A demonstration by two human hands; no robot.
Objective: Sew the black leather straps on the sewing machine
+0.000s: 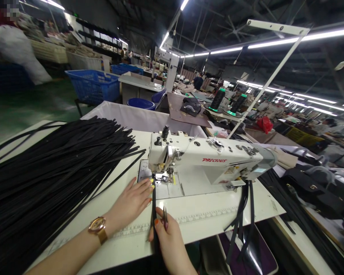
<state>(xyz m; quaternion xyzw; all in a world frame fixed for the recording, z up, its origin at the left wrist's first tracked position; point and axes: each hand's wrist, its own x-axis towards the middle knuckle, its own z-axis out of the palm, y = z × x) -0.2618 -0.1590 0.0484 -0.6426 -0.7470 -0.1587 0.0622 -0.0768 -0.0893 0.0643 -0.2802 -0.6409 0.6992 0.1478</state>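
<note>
Head view recorded a narrow black strap (154, 198) lying lengthwise on the table (206, 217), its far end under the presser foot (160, 178) of the white sewing machine (209, 160). Left hand (133, 200) lay flat on the table, fingers together and extended, fingertips pressing beside and on the strap just short of the foot; nothing clamped in it. Right hand (169, 238) pinched the near length of the strap between thumb and forefinger, and also carried small thread snips (165, 215) pointing toward the machine. A gold wristwatch (98, 226) sat on the left wrist.

Judgement: step in hand was feeding the strap into the needle for a seam along its length. Next move would call for both hands keeping the strap straight and taut, with fingertips kept clear of the needle.

Pose: both forearms entered from the near edge, left from lower left, right nearly centred, wrists low.

Farther out: a large pile of black straps (54, 172) fanned over the left of the table; several finished straps (242, 214) hung off the front edge right of the machine. Thread cones (218, 100) stood behind; a blue basket (94, 86) at far left.
</note>
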